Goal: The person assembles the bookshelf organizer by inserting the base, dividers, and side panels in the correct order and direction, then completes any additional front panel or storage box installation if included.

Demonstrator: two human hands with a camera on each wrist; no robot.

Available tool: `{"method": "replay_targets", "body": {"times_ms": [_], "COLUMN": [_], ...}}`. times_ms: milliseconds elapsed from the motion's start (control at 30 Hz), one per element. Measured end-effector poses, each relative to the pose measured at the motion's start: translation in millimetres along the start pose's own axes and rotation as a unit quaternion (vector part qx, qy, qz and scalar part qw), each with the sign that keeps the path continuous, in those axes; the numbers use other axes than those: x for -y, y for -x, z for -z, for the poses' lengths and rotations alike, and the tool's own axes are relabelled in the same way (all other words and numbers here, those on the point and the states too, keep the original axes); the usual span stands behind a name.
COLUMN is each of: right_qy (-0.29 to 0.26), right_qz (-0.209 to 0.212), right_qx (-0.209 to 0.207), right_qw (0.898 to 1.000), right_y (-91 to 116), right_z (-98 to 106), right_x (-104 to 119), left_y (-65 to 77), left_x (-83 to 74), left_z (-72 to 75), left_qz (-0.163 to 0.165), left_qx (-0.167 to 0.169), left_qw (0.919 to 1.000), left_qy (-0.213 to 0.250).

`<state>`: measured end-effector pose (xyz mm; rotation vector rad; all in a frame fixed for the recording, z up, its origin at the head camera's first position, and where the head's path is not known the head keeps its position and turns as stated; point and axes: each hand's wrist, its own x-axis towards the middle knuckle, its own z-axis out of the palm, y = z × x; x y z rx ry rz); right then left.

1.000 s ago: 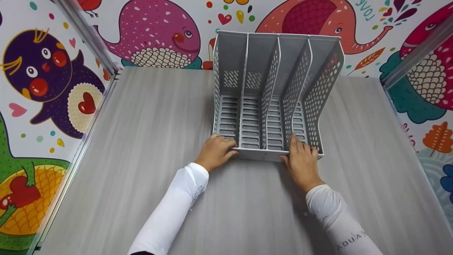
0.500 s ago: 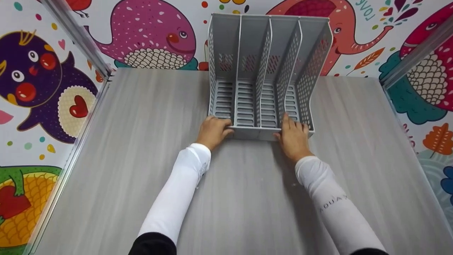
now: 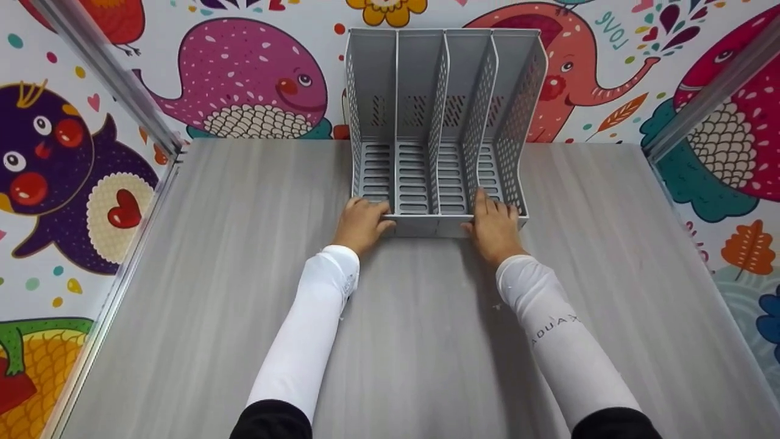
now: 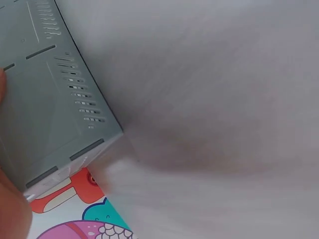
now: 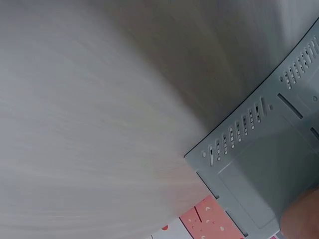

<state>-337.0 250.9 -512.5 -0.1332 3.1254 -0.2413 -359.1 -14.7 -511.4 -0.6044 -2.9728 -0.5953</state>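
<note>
A grey plastic file organizer [image 3: 420,227] with several upright compartments stands at the back of the table, its open front towards me. Perforated dividers and a slotted floor show inside. My left hand [image 3: 361,225] grips the left end of its low front lip, fingers over the top and thumb against the outside. At the right end of the same lip, my right hand [image 3: 496,228] holds on likewise, fingers reaching inside. Both wrist views show a slotted grey face of the organizer [image 4: 45,114] with only a bit of each hand at the frame edge.
The grey wood-grain table [image 3: 231,256] runs back to a wall [image 3: 149,36] printed with cartoon animals. Metal frame rails [image 3: 113,79] border it at the left and right. The organizer's back stands close to the rear wall.
Both hands have pushed the organizer away from me, nearer the rear wall. The grip on its front lip looks the same throughout. The head view has shifted slightly.
</note>
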Motion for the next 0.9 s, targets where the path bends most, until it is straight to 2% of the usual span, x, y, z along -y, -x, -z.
{"method": "replay_targets", "body": {"times_ms": [167, 433, 633, 767, 900], "right_qy": [-0.001, 0.0, -0.004, -0.015, -0.052], "right_qz": [0.004, 0.017, 0.018, 0.02, 0.033], "right_qx": [0.004, -0.02, -0.016, 0.005, 0.066], "right_qw": [1.0, 1.0, 1.0, 1.0, 0.996], "right_y": [-2, -2, -6, -7, -13], "right_z": [-2, 2, 5, 8, 19], "right_x": [-1, 0, 0, -4, -14], "left_y": [1.1, 1.7, -1.5, -3.1, -6.2], "left_x": [-1.3, -0.7, -0.1, -0.9, -2.3], "left_z": [-0.1, -0.1, 2.5, 3.9, 8.5], "left_qz": [0.008, -0.005, -0.007, -0.004, -0.008], "left_qx": [0.006, -0.013, 0.003, 0.037, 0.061], "left_qw": [0.9999, 0.9994, 0.9992, 0.999, 0.9981], "left_qy": [-0.007, -0.031, -0.04, -0.024, 0.012]}}
